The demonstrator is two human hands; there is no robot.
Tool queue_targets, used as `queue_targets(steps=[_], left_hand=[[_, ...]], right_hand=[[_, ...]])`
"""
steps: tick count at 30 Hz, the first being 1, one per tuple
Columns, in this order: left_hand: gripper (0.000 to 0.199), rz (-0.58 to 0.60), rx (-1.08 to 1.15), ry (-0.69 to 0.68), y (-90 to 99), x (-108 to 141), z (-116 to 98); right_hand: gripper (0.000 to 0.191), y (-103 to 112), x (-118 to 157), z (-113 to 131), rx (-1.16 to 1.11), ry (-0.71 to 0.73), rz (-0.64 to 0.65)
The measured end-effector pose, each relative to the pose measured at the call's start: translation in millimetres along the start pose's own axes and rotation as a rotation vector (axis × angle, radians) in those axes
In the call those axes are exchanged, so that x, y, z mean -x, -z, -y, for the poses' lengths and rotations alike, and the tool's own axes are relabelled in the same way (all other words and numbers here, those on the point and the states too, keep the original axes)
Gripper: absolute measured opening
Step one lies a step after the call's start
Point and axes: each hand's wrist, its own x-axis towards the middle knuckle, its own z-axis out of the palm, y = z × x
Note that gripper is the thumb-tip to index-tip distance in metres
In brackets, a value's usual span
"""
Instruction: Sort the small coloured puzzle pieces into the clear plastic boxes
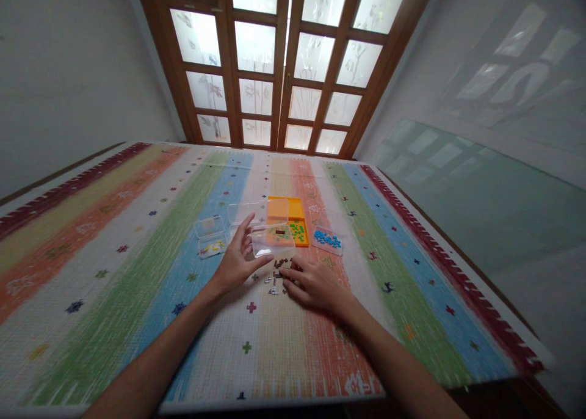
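Left hand (238, 257) half open at the near left side of a clear box (273, 245) in thin, glossy plastic, with thumb stretched along the near edge and fingers raised and curved; too see-through there to tell whether gripped or only steadied. Right hand (311, 283) loosely curled, fingertips bunched low over the cloth among small brown pieces (280, 263), blocky and hard-edged; cannot tell whether pinching one. Just below, near the right fingertips, a scatter of tiny grey pieces (273, 289) with a slight shine. Behind the clear box, an orange tray (293, 209) of smooth opaque plastic, shallow and rectangular, with bright green pieces (298, 231) in its near half. To the right of the tray, a small see-through case (317, 244) strewn with chunky blue pieces (328, 239). Well to the left, a hinged container (202, 253), likewise transparent, with lid opened back and a few yellow pieces (214, 247) inside. Underneath everything, a striped tablecloth (229, 352) with coarse, brushed-looking bands and little cross motifs. Beyond, wooden doors (280, 71) with square frosted panes.
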Motion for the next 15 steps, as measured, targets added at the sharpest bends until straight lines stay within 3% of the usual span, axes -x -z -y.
queue_targets(steps=[15], left_hand=[[0.099,0.02,-0.017,-0.036,0.3,-1.1,1.6]], right_hand=[[0.025,-0.6,1.6,4.1,0.007,0.021,-0.027]])
